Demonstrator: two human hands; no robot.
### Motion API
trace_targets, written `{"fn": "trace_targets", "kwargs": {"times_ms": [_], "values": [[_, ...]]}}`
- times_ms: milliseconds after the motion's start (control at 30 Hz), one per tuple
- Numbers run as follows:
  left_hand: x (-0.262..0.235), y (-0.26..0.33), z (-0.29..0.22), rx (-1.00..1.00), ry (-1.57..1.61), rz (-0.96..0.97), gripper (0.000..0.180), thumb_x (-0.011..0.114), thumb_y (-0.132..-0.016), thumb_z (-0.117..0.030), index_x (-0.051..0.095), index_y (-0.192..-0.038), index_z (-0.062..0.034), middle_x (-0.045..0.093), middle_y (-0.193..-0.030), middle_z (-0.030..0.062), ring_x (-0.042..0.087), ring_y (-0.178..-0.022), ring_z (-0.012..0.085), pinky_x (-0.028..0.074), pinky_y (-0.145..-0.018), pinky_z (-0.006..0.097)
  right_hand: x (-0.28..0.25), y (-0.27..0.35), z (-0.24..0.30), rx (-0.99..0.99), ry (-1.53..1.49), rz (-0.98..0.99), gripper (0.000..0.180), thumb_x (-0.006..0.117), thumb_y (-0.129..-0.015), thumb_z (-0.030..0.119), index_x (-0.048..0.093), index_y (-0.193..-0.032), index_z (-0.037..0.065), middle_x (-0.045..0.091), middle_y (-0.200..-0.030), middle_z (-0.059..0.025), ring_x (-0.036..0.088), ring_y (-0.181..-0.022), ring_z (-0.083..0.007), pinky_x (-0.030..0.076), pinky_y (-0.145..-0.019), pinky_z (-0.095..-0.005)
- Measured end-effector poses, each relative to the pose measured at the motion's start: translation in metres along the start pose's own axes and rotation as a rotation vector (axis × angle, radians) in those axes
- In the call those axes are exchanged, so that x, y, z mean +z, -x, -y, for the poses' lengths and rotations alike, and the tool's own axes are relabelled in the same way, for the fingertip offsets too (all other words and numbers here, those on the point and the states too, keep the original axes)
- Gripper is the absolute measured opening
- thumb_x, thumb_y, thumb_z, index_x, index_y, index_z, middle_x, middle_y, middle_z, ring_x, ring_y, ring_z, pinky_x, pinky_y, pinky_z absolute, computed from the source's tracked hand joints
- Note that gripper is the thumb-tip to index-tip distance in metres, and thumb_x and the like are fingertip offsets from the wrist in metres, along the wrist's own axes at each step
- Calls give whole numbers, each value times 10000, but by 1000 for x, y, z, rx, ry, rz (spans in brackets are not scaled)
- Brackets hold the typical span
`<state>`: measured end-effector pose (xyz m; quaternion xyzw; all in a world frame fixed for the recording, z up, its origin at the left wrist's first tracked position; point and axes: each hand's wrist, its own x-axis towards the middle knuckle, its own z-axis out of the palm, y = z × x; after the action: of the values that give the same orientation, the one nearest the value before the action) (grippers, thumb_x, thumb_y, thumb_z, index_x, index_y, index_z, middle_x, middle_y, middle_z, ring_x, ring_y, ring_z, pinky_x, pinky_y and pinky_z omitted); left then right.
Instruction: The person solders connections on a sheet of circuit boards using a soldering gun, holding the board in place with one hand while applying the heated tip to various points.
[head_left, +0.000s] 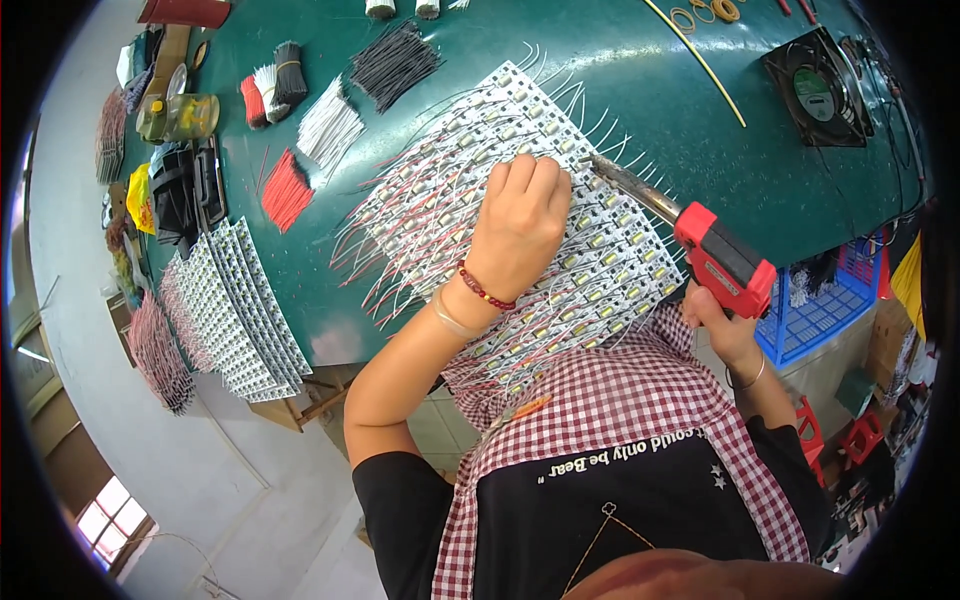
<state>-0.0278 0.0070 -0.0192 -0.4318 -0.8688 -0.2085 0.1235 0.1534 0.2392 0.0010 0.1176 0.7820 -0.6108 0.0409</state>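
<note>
A large panel of small white circuit boards (610, 262) lies tilted at the table's near edge, partly over my lap. Red and white wires stick out along its sides. My left hand (525, 205) rests over the panel's middle, fingers curled and pressed together; whatever they pinch is hidden beneath them. In my right hand (712, 308) is a red and black soldering gun (722, 255), gripped by its handle. Its metal barrel points up and left, with the tip at the panel's right edge, close to my left fingers.
Bundles of red wires (287, 190), white wires (331, 126) and black wires (395, 66) lie on the green table (690, 120). Stacked board panels (235, 310) overhang its left edge. A black fan (818, 86) stands at right, above a blue crate (825, 300).
</note>
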Motion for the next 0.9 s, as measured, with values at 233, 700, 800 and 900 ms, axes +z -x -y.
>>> {"fn": "trace_targets", "kwargs": {"times_ms": [233, 700, 800, 900], "values": [[-5, 1, -3, 3, -135, 54, 220, 603, -747, -55, 654, -961, -42, 493, -831, 43, 518, -815, 203, 390, -726, 352, -4, -1, 9, 111, -214, -4, 83, 645, -918, 84, 621, -930, 6, 605, -742, -24, 564, -632, -98, 450, -575, -254], [-4, 9, -12, -16, 48, -50, 274, 621, -737, -31, 685, -1003, -41, 476, -783, 40, 487, -747, 207, 372, -679, 354, -7, 12, -7, 10, -73, 91, 393, 553, -979, 162, 468, -1298, -51, 529, -671, -61, 503, -549, -124, 426, -530, -270], [5, 14, -12, -50, 81, -38, 263, 607, -747, -20, 681, -999, -40, 457, -779, 44, 483, -742, 209, 374, -678, 349, -5, 16, -1, 169, -180, 53, 94, 639, -919, 72, 621, -998, 26, 597, -835, 2, 559, -748, -89, 462, -658, -269], [6, 14, -12, -51, 68, -44, 251, 603, -754, -16, 676, -992, -40, 445, -780, 48, 479, -740, 211, 373, -678, 348, -4, 19, -2, 196, -197, 56, 96, 646, -915, 69, 624, -1000, 29, 601, -842, 4, 564, -753, -94, 464, -666, -269]]}}
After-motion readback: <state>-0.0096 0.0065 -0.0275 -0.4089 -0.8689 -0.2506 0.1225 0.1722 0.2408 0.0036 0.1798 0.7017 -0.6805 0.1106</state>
